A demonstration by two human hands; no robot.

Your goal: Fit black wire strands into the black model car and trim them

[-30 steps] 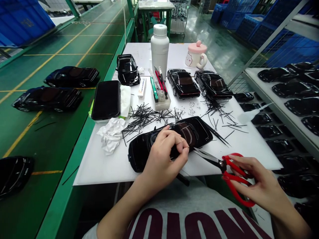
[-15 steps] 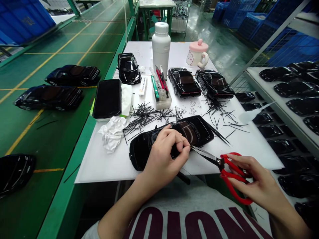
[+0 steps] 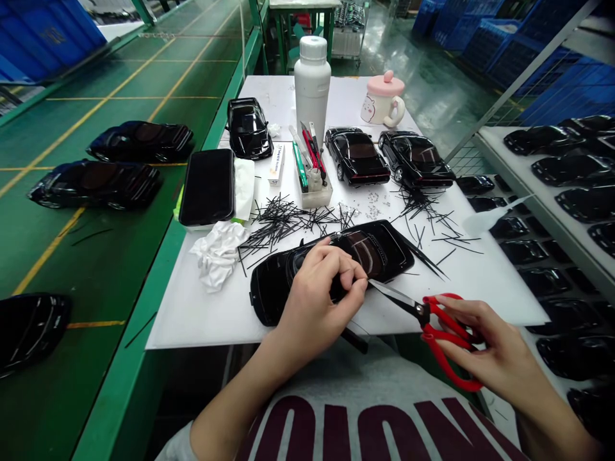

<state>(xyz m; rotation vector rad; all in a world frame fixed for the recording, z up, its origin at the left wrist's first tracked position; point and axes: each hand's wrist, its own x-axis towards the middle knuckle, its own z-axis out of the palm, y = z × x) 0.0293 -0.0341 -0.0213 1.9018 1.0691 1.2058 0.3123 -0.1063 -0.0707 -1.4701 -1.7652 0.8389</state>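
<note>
A glossy black toy car body (image 3: pixel 384 250) lies across the front of the white table (image 3: pixel 480 282). My left hand (image 3: pixel 319 298) rests on its near side, fingers curled around the body's edge and pinching at it. My right hand (image 3: pixel 494 349) grips red-handled scissors (image 3: pixel 432 323). Their blades point left, and the tips sit right at my left fingertips beside the car body. Many thin black plastic strips (image 3: pixel 283 224) are scattered behind the body.
Three finished black model cars (image 3: pixel 358 157) stand further back with a white bottle (image 3: pixel 312 86), a pink-lidded mug (image 3: pixel 382 102), a tool holder (image 3: pixel 312 176), a black phone (image 3: pixel 207 187) and crumpled cloth (image 3: pixel 218 253). Car bodies lie on the green conveyor (image 3: pixel 96 182), and shelves (image 3: pixel 562 192) on the right hold more.
The scissors have moved left, bringing the blade tips from a short gap away up to my left fingertips. My left hand stays on the car body.
</note>
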